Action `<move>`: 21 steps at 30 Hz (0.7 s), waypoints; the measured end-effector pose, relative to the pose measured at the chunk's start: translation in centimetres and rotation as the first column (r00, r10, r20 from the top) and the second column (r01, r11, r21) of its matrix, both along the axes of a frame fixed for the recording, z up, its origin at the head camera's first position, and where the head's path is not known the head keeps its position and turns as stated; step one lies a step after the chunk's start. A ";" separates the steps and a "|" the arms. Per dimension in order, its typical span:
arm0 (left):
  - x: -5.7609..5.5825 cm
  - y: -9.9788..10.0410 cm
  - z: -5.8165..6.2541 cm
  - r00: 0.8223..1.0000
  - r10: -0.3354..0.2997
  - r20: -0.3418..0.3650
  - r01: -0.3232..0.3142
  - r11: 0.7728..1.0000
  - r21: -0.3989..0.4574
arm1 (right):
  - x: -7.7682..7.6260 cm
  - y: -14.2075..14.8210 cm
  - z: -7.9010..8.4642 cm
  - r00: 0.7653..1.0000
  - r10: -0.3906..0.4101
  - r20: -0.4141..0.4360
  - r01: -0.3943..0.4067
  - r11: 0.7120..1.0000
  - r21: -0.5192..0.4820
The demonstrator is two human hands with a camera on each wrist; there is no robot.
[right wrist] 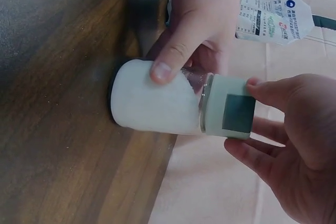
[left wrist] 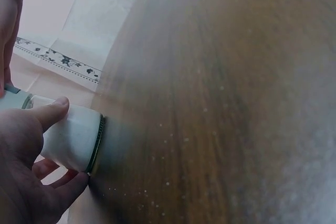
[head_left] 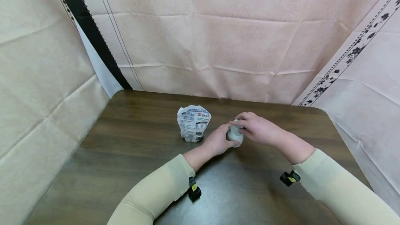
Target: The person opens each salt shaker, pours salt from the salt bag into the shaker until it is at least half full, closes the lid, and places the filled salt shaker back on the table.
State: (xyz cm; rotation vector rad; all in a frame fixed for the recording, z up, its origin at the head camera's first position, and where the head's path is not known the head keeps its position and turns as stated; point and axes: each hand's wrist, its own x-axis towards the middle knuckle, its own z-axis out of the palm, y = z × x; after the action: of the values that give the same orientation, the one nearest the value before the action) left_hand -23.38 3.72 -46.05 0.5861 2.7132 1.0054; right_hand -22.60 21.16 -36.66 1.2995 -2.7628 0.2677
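A clear salt jar (right wrist: 152, 98) filled with white grains stands upright on the table, capped with a pale green lid (right wrist: 215, 106) that has a dark panel. My left hand (head_left: 218, 140) grips the jar's body, its thumb along the near side. Around the lid, my right hand (head_left: 257, 128) pinches with thumb and fingers. To the left of the jar stands a white printed salt bag (head_left: 194, 123), just beyond the left hand.
The dark wooden table (head_left: 140, 169) carries some scattered white grains near the jar. A pale patterned cloth (head_left: 203, 44) hangs behind the table's back edge, with more cloth at both sides.
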 end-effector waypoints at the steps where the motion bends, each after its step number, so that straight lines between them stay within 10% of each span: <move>1: 0.0 0.0 0.0 1.000 -0.001 -0.003 0.001 1.000 -0.002 | 0.0 0.0 -0.1 1.000 -0.014 -0.009 0.014 1.000 -0.007; 15: 0.0 0.1 0.1 1.000 -0.014 0.006 0.014 1.000 -0.012 | 0.3 -1.1 -0.3 0.959 -0.273 0.073 0.274 0.962 -0.013; 21: -0.1 0.0 0.2 1.000 -0.014 0.017 0.014 1.000 -0.018 | 0.5 -1.2 -0.3 0.961 -0.260 0.092 0.261 0.965 -0.001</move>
State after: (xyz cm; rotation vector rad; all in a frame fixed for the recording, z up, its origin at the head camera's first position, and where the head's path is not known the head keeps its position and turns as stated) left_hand -23.48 3.73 -45.86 0.5892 2.6969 0.9766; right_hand -22.06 20.00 -36.95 0.9257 -2.9606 0.3322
